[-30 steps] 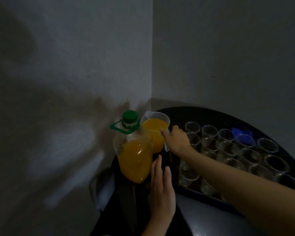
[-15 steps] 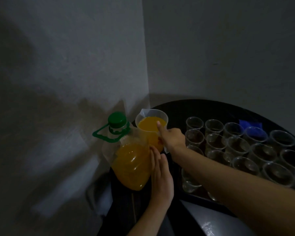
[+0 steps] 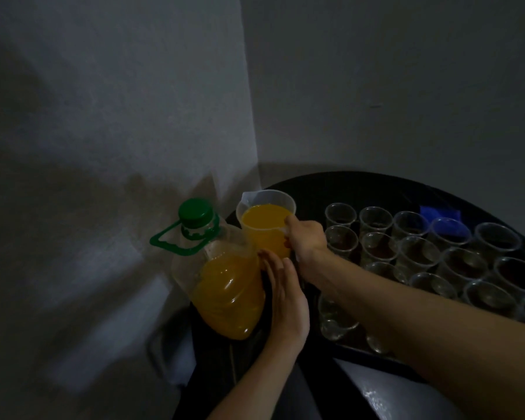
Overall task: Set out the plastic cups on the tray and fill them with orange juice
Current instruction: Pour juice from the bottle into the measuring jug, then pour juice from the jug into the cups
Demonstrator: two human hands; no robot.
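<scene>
Orange-filled jug (image 3: 265, 228) gripped in right hand (image 3: 305, 241); left hand (image 3: 285, 295) flat, seemingly touching bottle (image 3: 225, 286); lift level, unhurried, toward cups (image 3: 419, 253).

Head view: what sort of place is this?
Probably a dim indoor corner used for serving drinks; home or hall unclear. Cues: two bare walls meeting, a dark round table set in that corner, rows of clear plastic cups beside a juice bottle and a filled jug.
</scene>
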